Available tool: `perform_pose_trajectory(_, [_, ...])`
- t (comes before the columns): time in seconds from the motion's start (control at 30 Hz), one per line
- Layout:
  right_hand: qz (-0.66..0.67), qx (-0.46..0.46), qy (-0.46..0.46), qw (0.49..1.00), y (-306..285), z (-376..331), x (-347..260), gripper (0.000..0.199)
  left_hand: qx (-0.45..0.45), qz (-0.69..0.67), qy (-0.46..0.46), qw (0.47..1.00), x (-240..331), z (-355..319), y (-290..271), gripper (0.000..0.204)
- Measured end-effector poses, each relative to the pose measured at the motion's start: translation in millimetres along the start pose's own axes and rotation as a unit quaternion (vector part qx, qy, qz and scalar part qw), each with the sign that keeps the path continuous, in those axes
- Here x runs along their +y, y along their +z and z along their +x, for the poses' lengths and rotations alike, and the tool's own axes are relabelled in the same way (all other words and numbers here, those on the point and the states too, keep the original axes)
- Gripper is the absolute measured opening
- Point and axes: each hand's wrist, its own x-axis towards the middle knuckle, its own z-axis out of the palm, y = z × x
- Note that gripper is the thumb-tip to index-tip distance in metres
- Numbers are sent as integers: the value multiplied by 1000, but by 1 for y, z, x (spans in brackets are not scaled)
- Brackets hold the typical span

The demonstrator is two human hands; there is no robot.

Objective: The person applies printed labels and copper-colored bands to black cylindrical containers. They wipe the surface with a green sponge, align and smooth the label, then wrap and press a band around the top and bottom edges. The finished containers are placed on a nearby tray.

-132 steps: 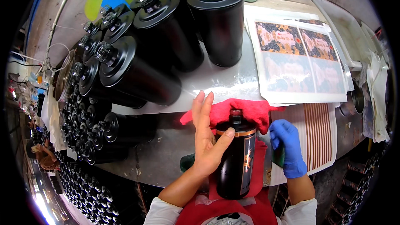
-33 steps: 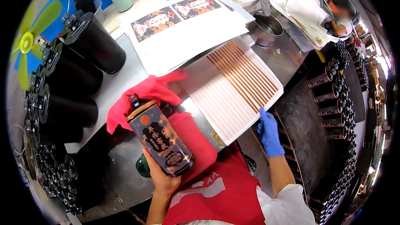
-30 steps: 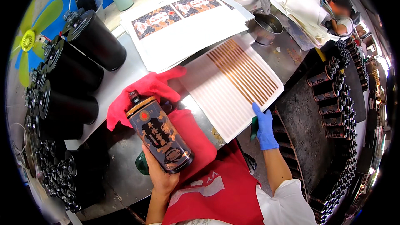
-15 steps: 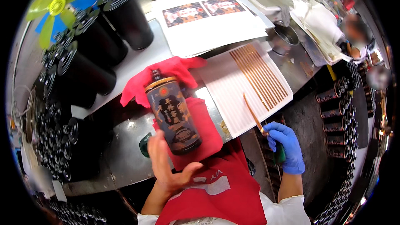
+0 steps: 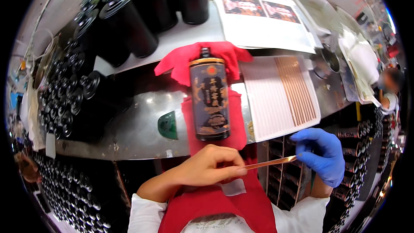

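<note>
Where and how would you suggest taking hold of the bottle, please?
Probably around the lower body of the bottle, from its left: it lies label up on red cloth, neck pointing away and base toward the person, so its straight left side looks easiest for a hand to wrap.

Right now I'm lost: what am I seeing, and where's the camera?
There's no robot here: a person works with their own hands, seen by a fisheye camera worn on the head. The bare left hand pinches a thin copper-coloured strip; its other end touches the blue-gloved right hand. On the grey metal table, a black cylindrical bottle lies on red cloth, with a flat dark-green piece to its left and a white sheet bearing copper stripes to its right.
</note>
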Motion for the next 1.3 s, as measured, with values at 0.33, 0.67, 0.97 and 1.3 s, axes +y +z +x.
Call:
perform_pose_trajectory(0.33, [19, 194, 16, 981, -22, 44, 86, 45, 370, 74, 13, 926, -31, -55, -24, 7])
perform_pose_trajectory(0.67, [56, 231, 53, 970, -21, 53, 96, 44, 425, -114, 34, 897, -65, -39, -29, 5])
perform_pose_trajectory(0.97, [28, 236, 39, 971, -19, 51, 93, 43, 399, -192, -6, 897, -79, -40, -41, 5])
perform_pose_trajectory(1.3, [24, 243, 39, 969, -15, 52, 92, 41, 459, -51, 78, 883, -109, -36, -46, 45])
